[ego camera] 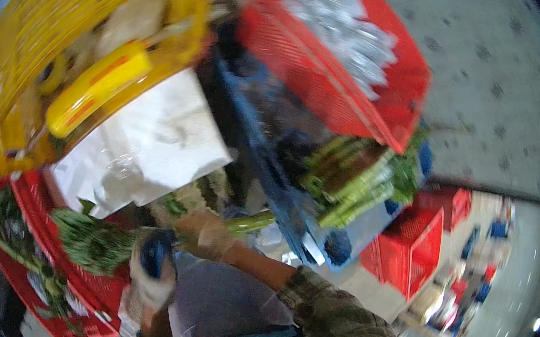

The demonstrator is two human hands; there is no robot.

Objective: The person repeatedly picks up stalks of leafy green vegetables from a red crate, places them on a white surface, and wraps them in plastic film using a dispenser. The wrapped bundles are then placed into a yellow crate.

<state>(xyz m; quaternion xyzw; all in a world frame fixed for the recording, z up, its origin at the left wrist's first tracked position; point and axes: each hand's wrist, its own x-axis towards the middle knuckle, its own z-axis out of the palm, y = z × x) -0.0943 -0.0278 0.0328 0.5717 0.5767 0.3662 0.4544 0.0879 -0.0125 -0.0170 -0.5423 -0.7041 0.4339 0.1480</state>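
Observation:
My right hand (pixel 205 234), in a pale glove, is closed around green vegetable stalks (pixel 253 221), which stick out to its right. Close by on the left, my left hand (pixel 154 268) wears a pale glove with a dark blue patch or object at it; blur hides its grip. Leafy greens (pixel 94 240) lie left of that hand, over a red crate (pixel 94 278). Farther right, a bunch of green stalks with leaves (pixel 357 185) rests at the end of a blue crate (pixel 268 183). White paper or plastic sheets (pixel 146 137) lie beyond my hands.
A yellow basket (pixel 18 58) at upper left holds pale items and a yellow wrapped package (pixel 98 89). A red crate (pixel 302 75) of clear plastic-wrapped items sits over the blue crate. Red crates (pixel 408 248) stand at the right, near the speckled floor (pixel 490 85).

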